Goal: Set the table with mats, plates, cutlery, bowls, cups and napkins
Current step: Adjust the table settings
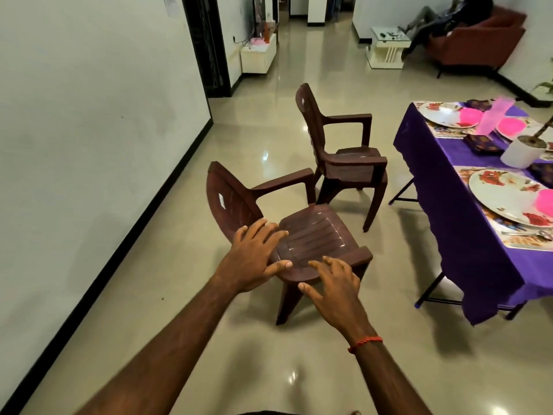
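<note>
Forearms enter at 6 o'clock. Left hand and right hand sit over the near chair at frame centre, fingers straight and spread apart, gripping nothing. Whether either palm touches the seat cannot be told. Red thread on the right wrist.

Far chair at 12 o'clock of the near one, also turned side-on and standing well apart from the table.

Table at 3 o'clock, under purple cloth. Two places laid: near plate on its mat with cutlery at the edge; far plate at 1 o'clock with a pink bowl beside it. White pot between the two settings, likely a centrepiece.

Judgement: laying looks largely complete. The spread hands suggest the person means to take hold of the chair and bring it to the table, since both chairs stand out in the open floor.
</note>
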### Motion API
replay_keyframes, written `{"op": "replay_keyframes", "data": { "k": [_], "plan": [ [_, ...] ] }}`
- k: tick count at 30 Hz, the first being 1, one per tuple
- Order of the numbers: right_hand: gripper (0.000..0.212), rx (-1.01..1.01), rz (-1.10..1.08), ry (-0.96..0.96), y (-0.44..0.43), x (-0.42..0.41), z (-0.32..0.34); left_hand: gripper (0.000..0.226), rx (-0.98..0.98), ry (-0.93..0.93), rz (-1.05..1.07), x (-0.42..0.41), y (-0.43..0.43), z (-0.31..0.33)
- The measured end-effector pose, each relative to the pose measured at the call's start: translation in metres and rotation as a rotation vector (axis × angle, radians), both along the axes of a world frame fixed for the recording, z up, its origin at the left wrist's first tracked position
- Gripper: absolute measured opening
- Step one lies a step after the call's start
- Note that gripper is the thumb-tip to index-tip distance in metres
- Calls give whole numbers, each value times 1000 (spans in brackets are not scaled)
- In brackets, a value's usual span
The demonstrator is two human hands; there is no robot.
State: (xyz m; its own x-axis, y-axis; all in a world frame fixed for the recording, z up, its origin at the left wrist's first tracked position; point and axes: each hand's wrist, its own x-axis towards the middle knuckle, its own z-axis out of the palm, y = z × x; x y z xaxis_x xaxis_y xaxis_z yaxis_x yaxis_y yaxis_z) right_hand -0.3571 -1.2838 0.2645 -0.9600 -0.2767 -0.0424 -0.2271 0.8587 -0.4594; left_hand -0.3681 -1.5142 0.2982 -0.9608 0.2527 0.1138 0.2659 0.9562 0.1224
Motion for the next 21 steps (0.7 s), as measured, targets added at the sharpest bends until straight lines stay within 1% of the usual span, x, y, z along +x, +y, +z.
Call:
{"op": "replay_keyframes", "data": {
  "k": [4, 10, 16, 21],
  "plan": [
    [61, 13, 17, -8, -50, 14, 2, 77, 39, 36, 8, 15, -47, 1],
    [61, 66, 25, 19, -92, 6, 14, 76, 33, 63, 13, 12, -92, 3],
    [62, 46, 16, 30, -138, -32, 18, 78, 25, 32, 13, -25, -135, -1],
    [61, 37, 20, -9, -181, -78, 14, 77, -11, -9, -9, -72, -172, -13]
  ]
}}
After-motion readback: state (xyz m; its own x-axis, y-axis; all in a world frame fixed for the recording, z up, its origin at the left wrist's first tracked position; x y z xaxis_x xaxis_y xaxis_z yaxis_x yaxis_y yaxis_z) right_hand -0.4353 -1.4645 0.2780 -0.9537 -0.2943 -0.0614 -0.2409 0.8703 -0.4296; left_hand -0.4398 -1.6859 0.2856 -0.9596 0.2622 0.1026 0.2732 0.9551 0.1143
